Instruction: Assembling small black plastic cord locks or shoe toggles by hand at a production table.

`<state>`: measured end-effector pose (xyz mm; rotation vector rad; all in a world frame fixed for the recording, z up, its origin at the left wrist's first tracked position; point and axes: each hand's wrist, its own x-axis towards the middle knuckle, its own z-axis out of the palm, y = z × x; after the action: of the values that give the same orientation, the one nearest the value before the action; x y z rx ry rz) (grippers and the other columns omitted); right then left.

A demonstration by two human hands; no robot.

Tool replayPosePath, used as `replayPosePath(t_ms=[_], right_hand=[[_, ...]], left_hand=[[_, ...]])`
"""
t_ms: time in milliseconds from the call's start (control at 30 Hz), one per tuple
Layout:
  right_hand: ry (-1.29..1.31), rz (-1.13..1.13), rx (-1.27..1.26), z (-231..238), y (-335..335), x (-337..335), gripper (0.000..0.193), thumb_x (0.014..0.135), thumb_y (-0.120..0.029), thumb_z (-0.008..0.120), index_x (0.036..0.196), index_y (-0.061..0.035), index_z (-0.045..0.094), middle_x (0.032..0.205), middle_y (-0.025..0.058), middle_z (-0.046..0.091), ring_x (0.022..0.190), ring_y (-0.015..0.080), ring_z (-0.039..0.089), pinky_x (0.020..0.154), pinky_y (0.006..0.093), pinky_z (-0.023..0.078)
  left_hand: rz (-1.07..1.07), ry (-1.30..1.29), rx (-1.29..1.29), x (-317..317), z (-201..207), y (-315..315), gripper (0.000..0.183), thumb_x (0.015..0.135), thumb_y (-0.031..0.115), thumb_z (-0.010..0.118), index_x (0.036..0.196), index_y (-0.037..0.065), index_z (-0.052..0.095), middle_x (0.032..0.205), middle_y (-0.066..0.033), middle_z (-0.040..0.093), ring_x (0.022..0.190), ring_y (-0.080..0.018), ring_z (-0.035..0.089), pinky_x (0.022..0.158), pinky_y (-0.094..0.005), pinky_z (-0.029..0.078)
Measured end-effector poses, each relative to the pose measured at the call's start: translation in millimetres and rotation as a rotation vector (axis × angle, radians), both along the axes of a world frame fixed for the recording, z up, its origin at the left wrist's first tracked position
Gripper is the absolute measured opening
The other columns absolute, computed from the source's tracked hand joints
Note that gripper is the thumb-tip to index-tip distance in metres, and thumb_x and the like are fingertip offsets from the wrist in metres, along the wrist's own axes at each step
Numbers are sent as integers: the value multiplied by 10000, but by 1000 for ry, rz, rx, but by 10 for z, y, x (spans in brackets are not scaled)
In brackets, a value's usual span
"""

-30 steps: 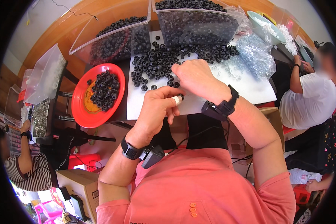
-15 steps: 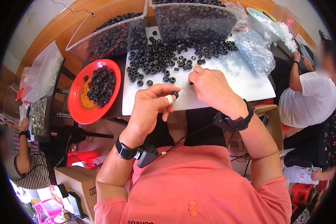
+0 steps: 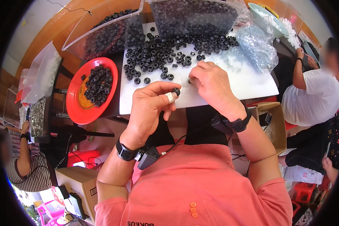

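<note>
My left hand [image 3: 151, 104] pinches a black round piece with a hole [image 3: 176, 91] between thumb and forefinger. White tape wraps one of that hand's digits. To the right, my right hand [image 3: 214, 83] has its fingers closed on a small dark piece [image 3: 190, 80], mostly hidden by the fingertips. Both hands hover over the near edge of a white board [image 3: 252, 86], a short gap between them. Beyond them lies a loose heap of black round pieces [image 3: 147, 56], with smaller black cylindrical pieces [image 3: 184, 59] at its right side.
A red plate [image 3: 74, 113] of black pieces stands to the left. Two clear bins [image 3: 101, 26] [image 3: 194, 19] full of black pieces are at the back. Small clear pieces spill from a plastic bag [image 3: 258, 49] at the right. Co-workers sit on both sides; cables hang from my wrists.
My right hand has shifted slightly left and down, its fingers still closed. The left hand still holds the black piece, nearly unmoved. The whole view has tilted a little.
</note>
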<state>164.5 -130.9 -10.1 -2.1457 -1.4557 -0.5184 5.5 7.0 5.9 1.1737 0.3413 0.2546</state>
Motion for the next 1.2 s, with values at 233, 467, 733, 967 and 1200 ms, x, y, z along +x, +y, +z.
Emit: replayPosePath(t_ms=[233,467,733,967,1200], right_hand=[[-313,145,-174,85,-19,-88,69,768,-85,619,793,-31,653,820,109,612,821,287,615,727,382,494],[-187,146,-117,55,54,12,58,750,-74,641,792,-34,643,803,104,616,790,289,614,727,396,482],[-84,-46,28,-79,-41,12,68,736,-42,694,796,-64,670,846,75,594,852,276,579,725,390,432],[-103,-80,38,-77,-19,-15,71,724,-43,696,786,-66,673,866,81,594,855,281,577,733,401,429],[154,83,208,-114,-100,53,123,753,-44,721,844,-58,639,835,72,584,829,256,588,738,388,447]], left_hand=[[4,-5,-42,9,-15,19,213,921,-9,636,1122,-67,677,892,-90,661,645,-111,615,442,-207,438],[5,20,-1,-11,-14,-22,236,952,3,591,1163,-81,655,931,-138,670,654,-123,617,454,-217,441],[7,-57,-34,45,-19,-55,216,936,-9,623,1138,-64,672,931,-116,679,638,-131,629,448,-204,451],[14,-55,128,117,-95,-86,220,932,-2,619,1137,-50,682,916,-112,678,647,-114,616,457,-209,447],[-10,-17,141,170,-90,-94,228,922,0,642,1142,-32,693,856,-55,658,621,-84,578,459,-201,440]])
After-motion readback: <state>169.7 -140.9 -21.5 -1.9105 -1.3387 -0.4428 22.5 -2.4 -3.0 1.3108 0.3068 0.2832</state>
